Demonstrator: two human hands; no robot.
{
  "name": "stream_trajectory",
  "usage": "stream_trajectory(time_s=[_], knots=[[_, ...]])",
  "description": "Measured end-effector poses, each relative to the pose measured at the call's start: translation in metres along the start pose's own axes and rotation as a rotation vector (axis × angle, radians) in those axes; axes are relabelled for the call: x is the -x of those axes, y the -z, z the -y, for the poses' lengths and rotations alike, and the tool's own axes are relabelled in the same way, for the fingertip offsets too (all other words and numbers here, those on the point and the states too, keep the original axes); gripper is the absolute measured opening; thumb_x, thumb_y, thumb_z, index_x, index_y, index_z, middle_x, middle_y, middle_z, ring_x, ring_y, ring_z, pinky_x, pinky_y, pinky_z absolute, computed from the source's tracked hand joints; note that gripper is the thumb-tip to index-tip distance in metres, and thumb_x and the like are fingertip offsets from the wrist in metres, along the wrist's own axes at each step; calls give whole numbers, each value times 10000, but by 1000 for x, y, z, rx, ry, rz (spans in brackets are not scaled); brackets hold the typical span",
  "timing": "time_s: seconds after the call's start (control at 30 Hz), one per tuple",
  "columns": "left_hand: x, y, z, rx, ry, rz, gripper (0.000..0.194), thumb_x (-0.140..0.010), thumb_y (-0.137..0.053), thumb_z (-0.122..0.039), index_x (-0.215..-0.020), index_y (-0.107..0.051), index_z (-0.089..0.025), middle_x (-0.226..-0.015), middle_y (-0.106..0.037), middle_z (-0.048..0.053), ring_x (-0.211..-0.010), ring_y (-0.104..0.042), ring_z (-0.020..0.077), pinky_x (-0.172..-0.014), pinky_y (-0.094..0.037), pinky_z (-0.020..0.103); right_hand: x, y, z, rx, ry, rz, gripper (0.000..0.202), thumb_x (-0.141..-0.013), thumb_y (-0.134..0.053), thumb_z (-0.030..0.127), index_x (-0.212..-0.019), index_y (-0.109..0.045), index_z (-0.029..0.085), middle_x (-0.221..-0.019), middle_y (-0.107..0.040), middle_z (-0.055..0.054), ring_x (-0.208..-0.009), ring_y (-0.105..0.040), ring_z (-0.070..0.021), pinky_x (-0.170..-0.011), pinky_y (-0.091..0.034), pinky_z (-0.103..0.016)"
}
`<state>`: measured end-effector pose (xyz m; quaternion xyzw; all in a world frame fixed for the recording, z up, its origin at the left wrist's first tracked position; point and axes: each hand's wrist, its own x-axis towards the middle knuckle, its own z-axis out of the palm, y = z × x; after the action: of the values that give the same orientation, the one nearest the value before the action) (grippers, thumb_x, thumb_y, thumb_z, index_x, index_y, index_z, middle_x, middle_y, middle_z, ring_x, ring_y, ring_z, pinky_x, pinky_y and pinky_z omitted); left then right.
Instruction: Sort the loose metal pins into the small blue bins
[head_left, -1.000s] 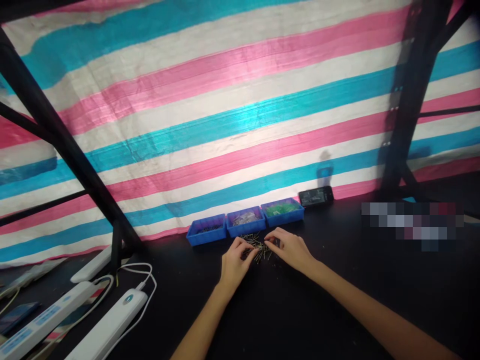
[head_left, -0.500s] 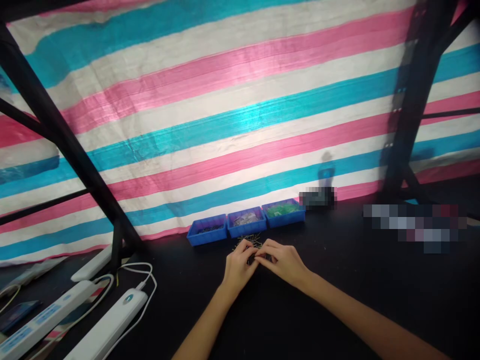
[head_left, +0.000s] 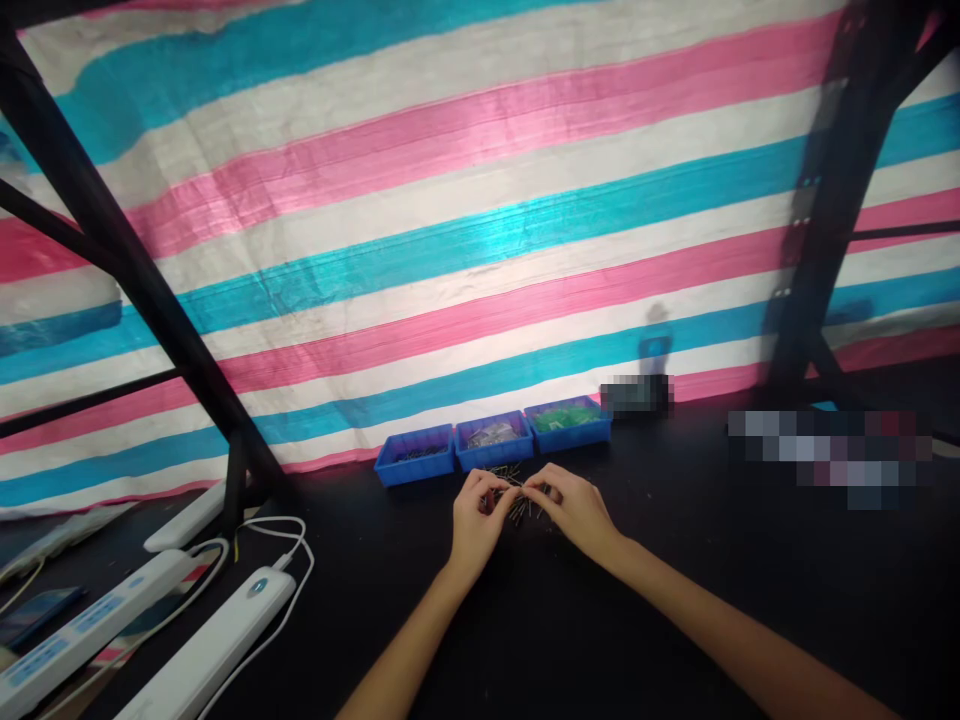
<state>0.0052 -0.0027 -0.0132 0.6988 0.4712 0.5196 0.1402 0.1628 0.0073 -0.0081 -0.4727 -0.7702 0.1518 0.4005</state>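
Observation:
Over a loose pile of thin, stick-like pieces on the black table, my two hands meet at the fingertips. My left hand is pinched closed, thumb against fingers. From the other side my right hand comes in, also pinched closed. Whatever lies between the fingertips is too small to make out. Just behind the hands stand three blue bins: the left bin holds small dark pieces, the middle bin clear or whitish pieces, and the right bin green pieces.
On the left lie white power strips with a looping white cable and a dark phone-like slab. A black metal frame post rises there. Behind the table hangs a striped sheet. Blurred-out items sit at the right.
Both hands have moved up slightly, and the fingertips now meet higher over the pile. More of the thin pieces show beneath them. The bins stay in place.

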Motion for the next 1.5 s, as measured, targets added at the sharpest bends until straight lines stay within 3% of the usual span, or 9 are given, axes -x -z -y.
stream_trajectory(time_s=[0.2, 0.7, 0.9, 1.0, 1.1, 1.2, 1.3, 1.5], knots=[[0, -1, 1, 79, 41, -4, 218, -744, -563, -346, -667, -595, -146, -755, -486, 18, -639, -475, 103, -499, -352, 199, 6, -9, 5, 22, 50, 88, 218, -797, -463, 373, -708, -593, 222, -695, -575, 36, -508, -494, -79, -495, -325, -204], [-1, 1, 4, 110, 54, 40, 216, -732, -576, -367, -726, -649, -163, -730, -494, 13, -608, -454, 97, -512, -353, 207, -1, -8, -3, -216, -15, -76, 224, -776, -492, 401, -802, -622, 220, -774, -609, -10, -483, -473, -96, -497, -395, -228], [-2, 2, 4, 143, 36, 103, 199, -700, -614, -349, -735, -669, -161, -720, -508, 18, -585, -454, 91, -503, -356, 206, -2, -10, -2, -316, -12, -76, 263, -794, -458, 414, -793, -603, 195, -761, -603, -22, -479, -480, -103, -468, -387, -231], [-8, 10, 10, 125, 40, 5, 207, -706, -603, -353, -761, -675, -168, -748, -539, 29, -605, -469, 98, -523, -379, 209, -3, -10, -5, -306, -24, -82, 261, -798, -450, 409, -798, -600, 195, -769, -606, -22, -476, -479, -102, -469, -388, -234], [-17, 24, 26, 93, 95, -179, 239, -714, -585, -366, -817, -670, -167, -776, -592, 34, -608, -488, 101, -550, -406, 214, -4, -10, -8, -260, -24, -84, 240, -804, -442, 377, -812, -602, 199, -798, -612, -22, -483, -482, -101, -487, -394, -235], [-25, 44, 49, 57, 208, -406, 339, -696, -588, -401, -924, -650, -157, -721, -616, 31, -561, -505, 102, -498, -408, 206, -3, -9, -9, -182, -16, -73, 207, -791, -456, 344, -818, -606, 204, -805, -613, -18, -486, -486, -95, -509, -399, -232], [-30, 60, 66, 53, 284, -538, 421, -678, -587, -438, -969, -640, -138, -731, -632, 53, -543, -526, 113, -421, -380, 190, -3, -4, -8, -90, -22, -57, 180, -764, -485, 323, -857, -607, 228, -821, -610, 3, -478, -496, -79, -515, -392, -223], [-41, 71, 73, 152, 293, -550, 453, -693, -547, -468, -966, -636, -117, -795, -646, 83, -490, -537, 105, -338, -331, 168, -13, 19, -23, 134, -62, -23, 167, -668, -582, 362, -803, -630, 275, -818, -610, 37, -578, -550, -99, -484, -338, -200]])
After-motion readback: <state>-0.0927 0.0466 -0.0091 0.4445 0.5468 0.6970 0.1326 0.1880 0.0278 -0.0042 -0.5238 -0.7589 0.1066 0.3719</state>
